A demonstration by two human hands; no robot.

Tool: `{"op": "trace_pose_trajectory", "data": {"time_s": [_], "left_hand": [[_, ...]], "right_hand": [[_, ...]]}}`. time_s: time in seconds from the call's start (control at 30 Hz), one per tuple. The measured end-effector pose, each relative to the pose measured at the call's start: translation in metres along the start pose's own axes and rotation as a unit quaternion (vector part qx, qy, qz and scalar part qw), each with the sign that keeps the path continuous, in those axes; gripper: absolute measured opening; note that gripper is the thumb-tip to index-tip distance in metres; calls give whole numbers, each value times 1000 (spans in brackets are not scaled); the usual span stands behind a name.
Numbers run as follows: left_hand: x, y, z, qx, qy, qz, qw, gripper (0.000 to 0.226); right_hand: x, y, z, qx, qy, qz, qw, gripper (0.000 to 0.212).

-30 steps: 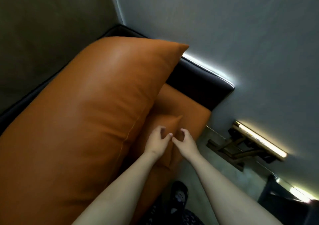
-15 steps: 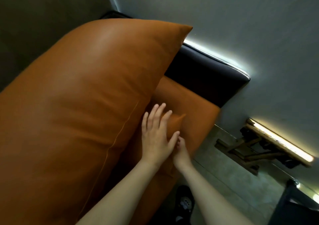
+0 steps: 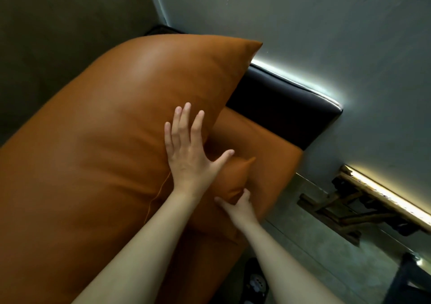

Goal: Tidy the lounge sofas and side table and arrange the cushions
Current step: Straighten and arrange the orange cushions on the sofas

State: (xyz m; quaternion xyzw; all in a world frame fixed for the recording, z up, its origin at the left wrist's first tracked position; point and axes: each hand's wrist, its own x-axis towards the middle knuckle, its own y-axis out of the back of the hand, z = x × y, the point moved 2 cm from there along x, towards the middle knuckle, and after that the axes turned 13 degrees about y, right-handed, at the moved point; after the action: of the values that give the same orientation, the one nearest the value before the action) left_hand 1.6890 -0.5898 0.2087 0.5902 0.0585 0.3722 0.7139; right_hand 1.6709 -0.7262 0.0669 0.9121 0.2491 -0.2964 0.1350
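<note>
Cushion: large, orange, leather-look, propped on the sofa against its dark back, its lower part over the orange seat. Your left hand lies palm-down on the cushion's right edge, with the wrist straight and the forearm reaching up from the bottom of the view. Its fingers are straight and spread, and the thumb is splayed right toward a pointed orange corner. You cannot tell whether this corner belongs to the same cushion or to a second one. Your right hand sits just below and to the right of the left. It grips the base of that corner, thumb on the near side, the other fingers curled round the far side and mostly hidden. The hands are near each other but apart. To the right of the sofa are the floor and a wooden frame under a lit strip. A dark shoe shows between your forearms.
</note>
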Motion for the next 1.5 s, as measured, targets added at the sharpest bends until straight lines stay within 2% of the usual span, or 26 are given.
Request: {"op": "trace_pose_trajectory", "data": {"time_s": [0.27,0.37,0.5,0.73,1.1,1.2,1.4,1.5], "left_hand": [[13,1,-25,88,15,12,996,100],[24,9,-36,115,14,22,993,97],[40,19,-46,117,10,31,993,95],[52,28,-60,75,0,29,997,95],[73,49,-73,50,15,17,998,100],[71,48,-74,47,11,13,999,100],[74,52,-76,42,14,9,999,100],[74,53,-74,42,17,2,999,98]], "right_hand": [[2,-3,6,52,-35,-22,998,125],[3,-5,9,67,-39,-25,997,122],[1,-12,12,117,-37,-9,992,129],[-3,-10,9,154,-27,24,987,107],[-22,-23,-3,194,-29,91,976,93],[-26,-27,-6,173,-37,127,976,88],[-33,-32,-13,118,-18,172,978,58],[-36,-30,-18,91,-9,187,978,51]]}}
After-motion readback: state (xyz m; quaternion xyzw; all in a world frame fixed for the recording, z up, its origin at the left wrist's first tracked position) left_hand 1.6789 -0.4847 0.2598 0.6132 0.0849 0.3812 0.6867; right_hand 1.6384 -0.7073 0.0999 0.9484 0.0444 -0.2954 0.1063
